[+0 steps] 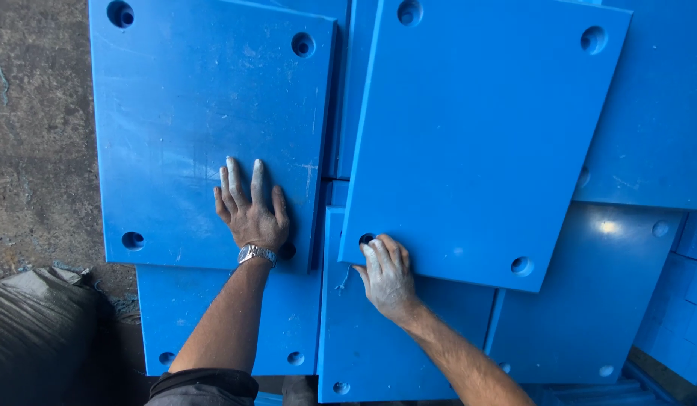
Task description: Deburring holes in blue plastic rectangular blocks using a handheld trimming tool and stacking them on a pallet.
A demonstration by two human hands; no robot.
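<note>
Two thick blue plastic plates with corner holes lie on top of a stack of similar plates. My left hand (247, 209) rests flat, fingers spread, on the left top plate (190, 113), near its lower right corner; a metal watch sits on that wrist. My right hand (386, 275) curls over the lower left corner of the right top plate (476, 143), its fingers at the corner hole. That right plate lies slightly rotated and overlaps the plates beneath.
More blue plates (604, 293) lie underneath and to the right. Bare concrete floor (33, 150) runs along the left. A dark plastic sack (40, 331) sits at the lower left. Stacked blue blocks (683, 316) stand at the right edge.
</note>
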